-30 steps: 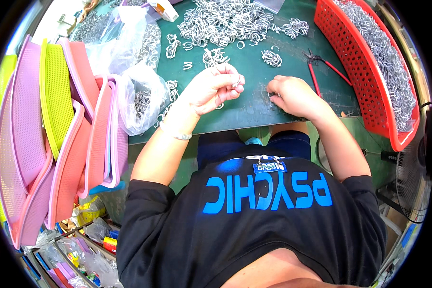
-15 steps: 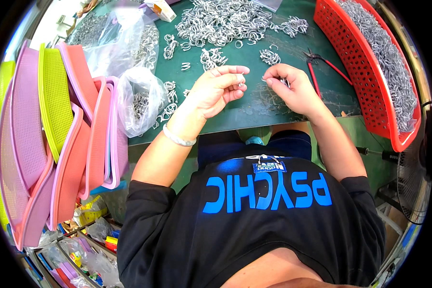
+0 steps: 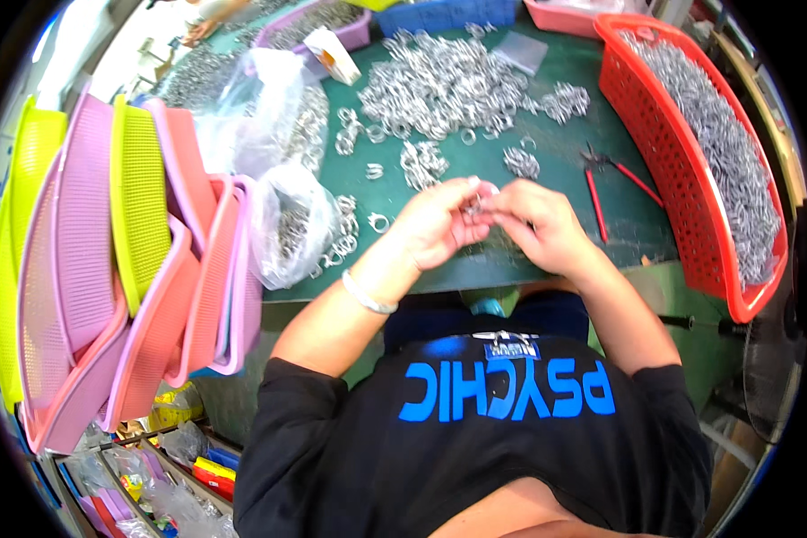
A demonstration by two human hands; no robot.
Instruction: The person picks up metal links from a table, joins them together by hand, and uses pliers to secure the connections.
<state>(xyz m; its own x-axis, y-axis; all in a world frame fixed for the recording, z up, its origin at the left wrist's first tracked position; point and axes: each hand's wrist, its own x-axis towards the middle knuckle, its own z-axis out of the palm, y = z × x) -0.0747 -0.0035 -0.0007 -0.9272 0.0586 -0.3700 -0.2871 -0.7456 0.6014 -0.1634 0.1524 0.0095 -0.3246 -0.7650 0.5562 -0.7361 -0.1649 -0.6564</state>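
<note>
Partly visible metal piece (image 3: 473, 207) between hands (image 3: 435, 226)

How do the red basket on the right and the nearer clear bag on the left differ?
The red basket is opaque and perforated; the clear bag is see-through. The basket looks stiff-walled; the bag looks crumpled. The basket is larger than the bag. Both hold many small silvery metal pieces.

Both elbows bent, left forearm (image 3: 336, 314) and right forearm (image 3: 632, 314) angled inward so the hands meet ahead of the torso. Left hand (image 3: 432, 224): palm partly up and facing right, thumb extended on top, left fingers (image 3: 471, 235) curled. Right hand (image 3: 547, 226): back up, wrist slightly bent, index and thumb reaching left, tips right at the left fingertips. Exact fingertip contact too small to read.
</note>
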